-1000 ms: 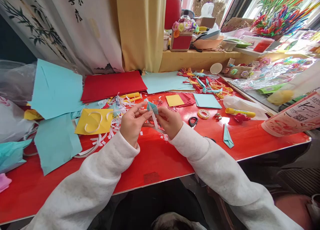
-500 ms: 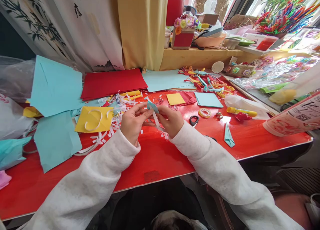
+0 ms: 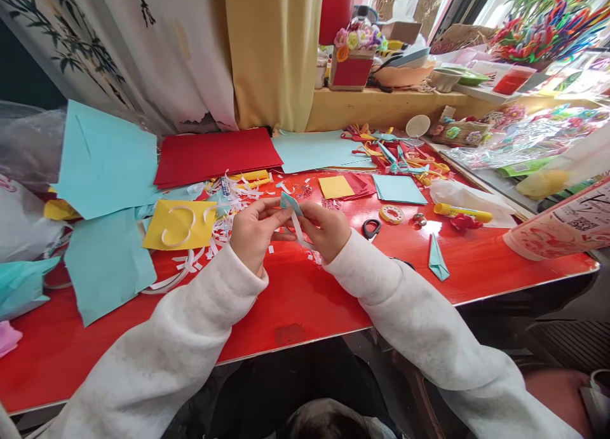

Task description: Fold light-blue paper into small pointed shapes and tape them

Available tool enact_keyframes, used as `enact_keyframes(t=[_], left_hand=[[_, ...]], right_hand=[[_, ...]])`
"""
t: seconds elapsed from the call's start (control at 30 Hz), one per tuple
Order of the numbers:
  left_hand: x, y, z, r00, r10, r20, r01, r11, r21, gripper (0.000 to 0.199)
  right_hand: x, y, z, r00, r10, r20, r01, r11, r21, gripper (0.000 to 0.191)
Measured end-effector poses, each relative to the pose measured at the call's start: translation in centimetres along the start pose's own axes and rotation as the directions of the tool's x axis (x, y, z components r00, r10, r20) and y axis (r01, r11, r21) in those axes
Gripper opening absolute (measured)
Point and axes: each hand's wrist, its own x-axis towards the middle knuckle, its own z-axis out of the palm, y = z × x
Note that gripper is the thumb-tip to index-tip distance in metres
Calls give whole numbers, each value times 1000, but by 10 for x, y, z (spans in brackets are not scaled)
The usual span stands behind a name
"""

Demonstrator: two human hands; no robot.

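Glossy red tabletop [image 3: 314, 312], backed by a plain mustard-yellow curtain [image 3: 271, 51]. Laid out upon it: a stack of dark-red paper sheets [image 3: 214, 156], a yellow paper sheet [image 3: 200, 226] bearing curled white strips, a stack of light-blue paper squares [image 3: 399, 189], and one pointed, folded light-blue paper form [image 3: 437, 261]. Item in hand: one small folded light-blue paper piece [image 3: 291, 202], held above the tabletop between the left hand [image 3: 252, 232] and the right hand [image 3: 331, 229], a narrow white strip [image 3: 296, 225] hanging beneath. It is pinched by the left thumb and fingers; its other side is gripped by the right fingertips, though whether the strip is also caught there cannot be told. Handling, as judged: very light, stiff along its folds, easily creased; best taken lightly by the flat, layered edges; the strip limp and liable to curl. Compared with one second earlier, the grip is scarcely altered; the tabletop goods are seen slightly higher, as though the camera had been tilted.
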Motion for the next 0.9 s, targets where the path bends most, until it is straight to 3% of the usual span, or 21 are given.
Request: enact_keyframes(t=[0.53,0.9], left_hand=[[-1,0,-1,998,-62,-22,61,998,-19,30],[-3,0,-1,987,-152,49,152,988,3,30]], right_hand=[[-1,4,4,1000,6,22,-7,1000,13,19],[-2,0,1,1000,-9,-4,9,1000,23,19]])
